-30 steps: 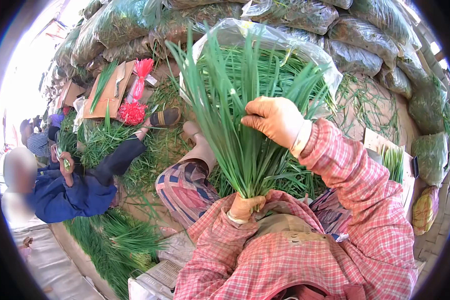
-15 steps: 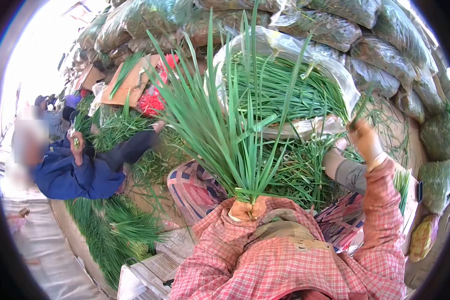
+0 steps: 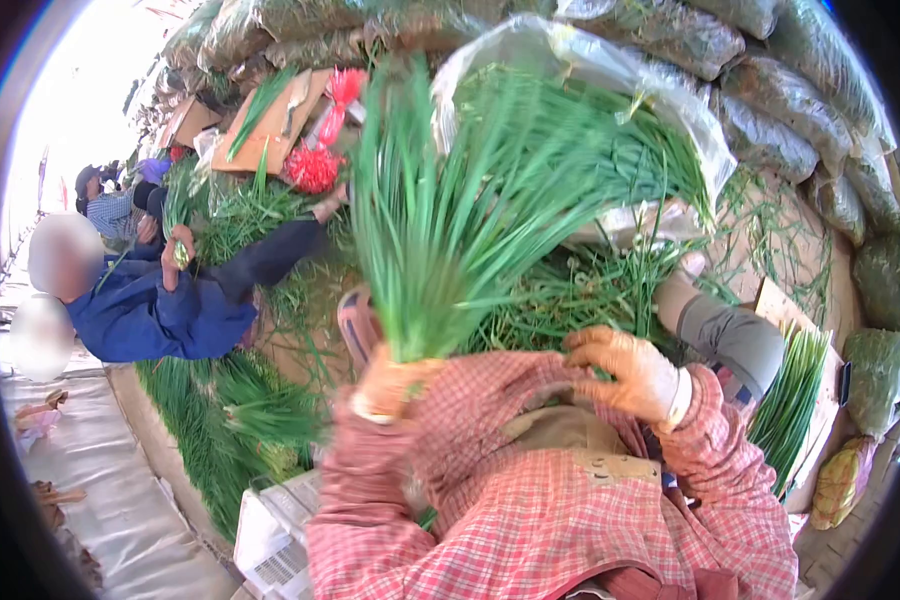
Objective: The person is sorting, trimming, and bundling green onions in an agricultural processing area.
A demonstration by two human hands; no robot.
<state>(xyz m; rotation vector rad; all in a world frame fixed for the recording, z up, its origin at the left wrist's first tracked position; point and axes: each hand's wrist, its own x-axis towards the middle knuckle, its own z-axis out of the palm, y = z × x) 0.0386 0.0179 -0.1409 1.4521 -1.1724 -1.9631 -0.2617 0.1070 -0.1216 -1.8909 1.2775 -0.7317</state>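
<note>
My left hand [image 3: 398, 388], in a tan glove, is closed around the base of a bunch of chives [image 3: 440, 230]. The long green leaves fan upward, blurred by motion. In front of my chest is my gloved right hand [image 3: 625, 375], its fingers loosely bent and apart, with no held thing showing; a bit of green shows beneath the fingers. Beyond the bunch, a large clear plastic sack [image 3: 715, 185] lies open with many more chives in it, partly hidden by the leaves. Loose cut leaves [image 3: 560, 310] cover the floor between my legs.
To the left sits a person in blue [image 3: 170, 315], handling green stalks. A chive pile [image 3: 205, 430] lies below them. Red string [image 3: 315, 168] and cardboard [image 3: 270, 125] are farther off. Stuffed sacks [image 3: 660, 40] line the back. More chives [image 3: 792, 390] lie at my right.
My left hand has moved left with the bunch, which now tilts differently. My right hand has come down from beside the sack to in front of my chest.
</note>
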